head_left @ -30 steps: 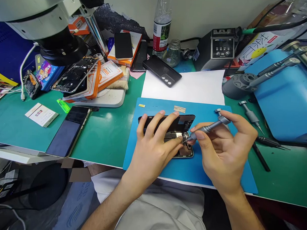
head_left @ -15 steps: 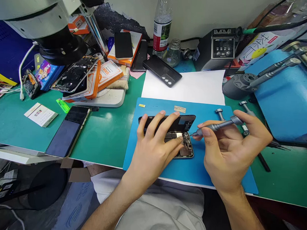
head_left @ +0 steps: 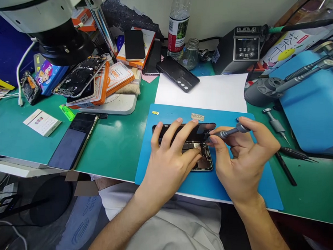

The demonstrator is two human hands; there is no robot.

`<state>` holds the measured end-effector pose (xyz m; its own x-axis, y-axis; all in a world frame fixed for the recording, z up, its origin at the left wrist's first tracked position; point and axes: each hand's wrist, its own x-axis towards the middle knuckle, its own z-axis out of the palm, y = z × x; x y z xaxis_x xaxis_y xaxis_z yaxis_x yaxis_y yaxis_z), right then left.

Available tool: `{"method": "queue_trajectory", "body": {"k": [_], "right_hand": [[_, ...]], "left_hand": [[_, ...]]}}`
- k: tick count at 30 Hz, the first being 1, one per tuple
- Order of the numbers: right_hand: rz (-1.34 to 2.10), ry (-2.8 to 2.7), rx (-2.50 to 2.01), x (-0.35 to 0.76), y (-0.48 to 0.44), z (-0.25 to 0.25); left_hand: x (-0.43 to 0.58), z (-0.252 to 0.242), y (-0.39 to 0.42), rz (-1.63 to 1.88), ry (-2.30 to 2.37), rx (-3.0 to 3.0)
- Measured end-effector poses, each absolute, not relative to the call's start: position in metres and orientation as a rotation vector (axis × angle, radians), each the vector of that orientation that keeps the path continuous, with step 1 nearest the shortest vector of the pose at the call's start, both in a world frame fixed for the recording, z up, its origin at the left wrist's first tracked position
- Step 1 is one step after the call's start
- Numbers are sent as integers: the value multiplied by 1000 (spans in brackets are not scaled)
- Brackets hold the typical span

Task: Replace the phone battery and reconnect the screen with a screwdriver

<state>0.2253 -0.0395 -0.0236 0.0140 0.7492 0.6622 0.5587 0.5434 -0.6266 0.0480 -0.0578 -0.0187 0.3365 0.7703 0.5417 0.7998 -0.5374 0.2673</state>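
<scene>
An opened smartphone (head_left: 208,163) lies on a blue mat (head_left: 265,194), its screen panel (head_left: 192,133) tilted up along the far side. My left hand (head_left: 170,163) spreads over the phone: the fingers rest against the raised panel, while the thumb side presses into the inner parts. In my right hand (head_left: 240,162) is a grey precision screwdriver (head_left: 230,132), gripped between thumb and fingers with the index finger on its end cap. Its tip points at the phone's upper right corner, close to the panel; the fingers partly hide exactly what it touches.
Beyond the mat lie white paper (head_left: 224,94) and a black phone case (head_left: 179,76). Another screwdriver (head_left: 275,123), tweezers (head_left: 296,154) and a blue machine (head_left: 300,108) are at right. A microscope (head_left: 63,34) overhangs boxes and phone parts at left; another phone (head_left: 73,141) lies below.
My right hand has moved left and slightly up with the screwdriver, bringing its tip from the phone's right edge toward the raised panel. My left hand keeps its hold; the view has shifted slightly.
</scene>
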Motion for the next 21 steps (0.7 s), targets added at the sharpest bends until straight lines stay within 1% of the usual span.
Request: {"method": "queue_trajectory", "body": {"k": [21], "right_hand": [[260, -1675, -1136, 223, -40, -24]], "left_hand": [[49, -21, -58, -994, -1483, -2521]]}}
